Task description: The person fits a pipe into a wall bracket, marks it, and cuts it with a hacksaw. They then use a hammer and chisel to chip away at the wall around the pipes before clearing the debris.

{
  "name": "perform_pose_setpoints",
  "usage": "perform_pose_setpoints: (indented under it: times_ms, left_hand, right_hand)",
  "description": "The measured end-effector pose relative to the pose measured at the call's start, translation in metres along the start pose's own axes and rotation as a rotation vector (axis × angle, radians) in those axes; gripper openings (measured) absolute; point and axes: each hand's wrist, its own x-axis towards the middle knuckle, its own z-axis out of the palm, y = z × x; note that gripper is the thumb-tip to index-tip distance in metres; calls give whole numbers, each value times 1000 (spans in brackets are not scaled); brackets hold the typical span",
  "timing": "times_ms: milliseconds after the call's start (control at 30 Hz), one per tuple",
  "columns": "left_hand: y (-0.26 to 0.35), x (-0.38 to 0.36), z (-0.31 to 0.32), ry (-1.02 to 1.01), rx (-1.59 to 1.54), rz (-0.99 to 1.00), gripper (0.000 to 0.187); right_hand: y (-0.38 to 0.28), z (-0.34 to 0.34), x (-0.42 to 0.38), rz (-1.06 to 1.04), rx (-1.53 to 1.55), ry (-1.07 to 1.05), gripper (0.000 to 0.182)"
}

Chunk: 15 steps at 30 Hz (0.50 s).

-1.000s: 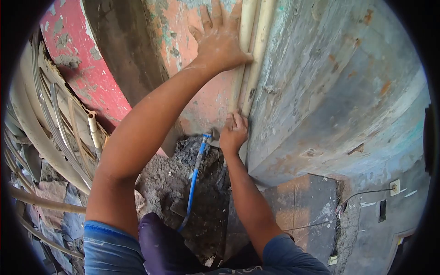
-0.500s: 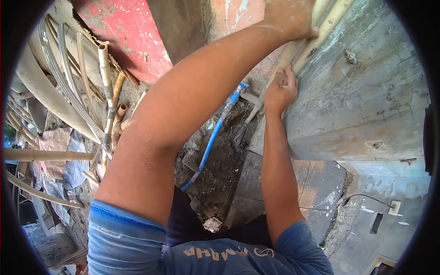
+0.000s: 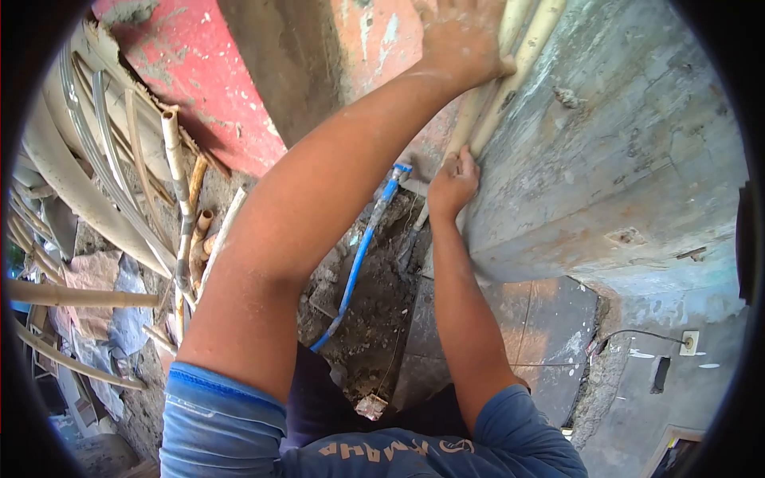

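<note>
A: Your left hand (image 3: 460, 44) is at the top of the frame, spread against the peeling orange wall (image 3: 374, 48).

B: Are you grasping anything with it?

A: You have its thumb lying across the pale pipes (image 3: 510, 92), but its fingers aren't wrapped round them. The fingertips are partly cut off by the top edge.

B: And your right hand (image 3: 453, 187)?

A: It's just above the centre of the frame, fingers curled on the lower part of those pipes. How tightly you grip, I can't tell.

B: So the pipes slant down from the upper right of centre, beside the grey wall (image 3: 590, 159) that fills your right side.

A: Yes. In the middle, between your forearms, a blue hose (image 3: 361, 261) curves down over dirt (image 3: 374, 319). Tiles (image 3: 490, 311) lie right of that, and a thick pole (image 3: 88, 295) sticks in at the left.
</note>
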Motion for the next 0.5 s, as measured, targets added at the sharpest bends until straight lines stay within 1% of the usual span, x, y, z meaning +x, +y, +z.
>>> perform_pose_setpoints:
  times_ms: [67,200,233,267,333,433,467,500]
  left_hand:
    - [-1,-1,0,-38,32,-11,119]
    - [-2,1,6,28,51,21,116]
    - [-4,2,13,187,144,67,115]
    - [-6,3,20,185,141,71,115]
    - [-11,0,25,157,33,122,116]
    - [-17,-9,25,115,36,157,119]
    - [-23,-13,31,104,47,138,119]
    - [-29,-15,40,130,99,161,120]
  right_hand:
    - [3,-1,-2,-103,-135,18,26]
    - [12,12,-1,-111,-6,83,23]
    - [12,13,0,-99,19,85,23]
    - [13,12,1,-89,42,83,22]
    - [13,10,4,-91,30,93,22]
    - [11,11,5,-100,-14,108,21]
    - [11,11,5,-114,-52,125,20]
    - [12,12,5,-123,-73,126,21]
